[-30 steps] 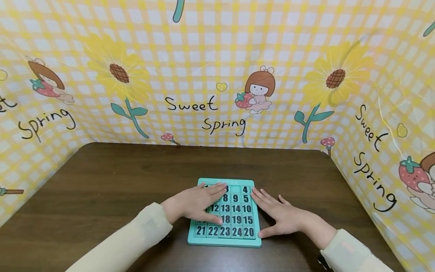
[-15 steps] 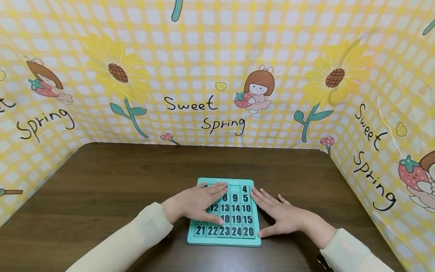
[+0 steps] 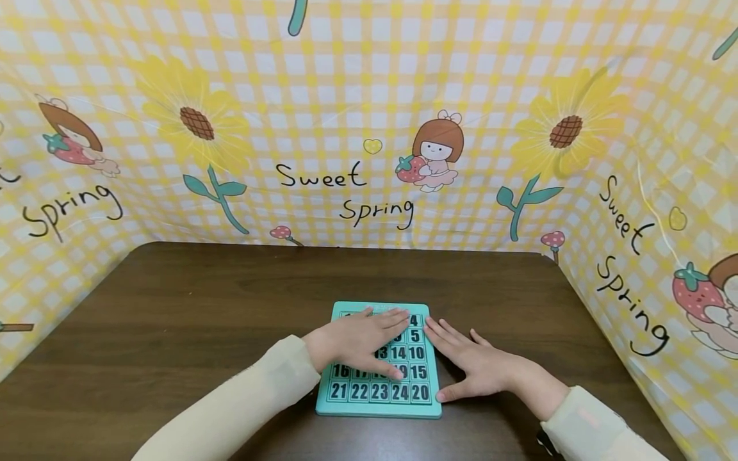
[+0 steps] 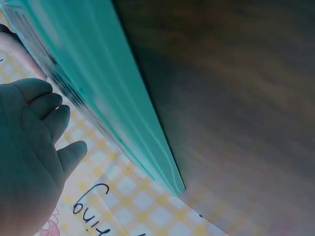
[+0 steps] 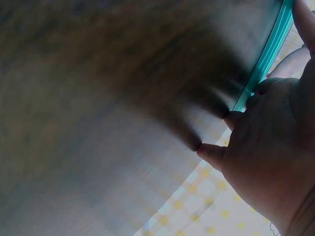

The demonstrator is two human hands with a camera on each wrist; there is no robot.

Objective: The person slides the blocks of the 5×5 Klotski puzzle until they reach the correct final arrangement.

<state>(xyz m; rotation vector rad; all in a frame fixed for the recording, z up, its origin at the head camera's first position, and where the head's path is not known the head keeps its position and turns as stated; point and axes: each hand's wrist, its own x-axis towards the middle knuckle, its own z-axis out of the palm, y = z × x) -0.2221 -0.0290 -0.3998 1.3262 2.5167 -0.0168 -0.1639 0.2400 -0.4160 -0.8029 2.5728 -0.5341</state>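
Observation:
A turquoise sliding number puzzle (image 3: 378,411) lies flat on the table, its black-numbered tiles set in rows. Across its upper and middle rows extends my left hand (image 3: 363,342), fingers straight and pointing right, hiding many of the tiles; fingertips lie beside the 4 tile (image 3: 414,320). In the left wrist view, the left hand (image 4: 29,142) shows its palm side over the puzzle (image 4: 98,83). My right hand (image 3: 478,365) rests at the puzzle's right edge, fingers extended and spread, index and thumb tips against the frame. In the right wrist view, the right hand (image 5: 270,152) meets that edge (image 5: 266,61).
The dark brown wooden table (image 3: 230,288) surrounds the puzzle. A yellow checked cloth (image 3: 323,115) printed with flowers and "Sweet Spring" stands as a wall behind the table and along both sides.
My left hand has slid to the right across the puzzle, now covering the gap in the top row and uncovering the 16 tile. My right hand stays put.

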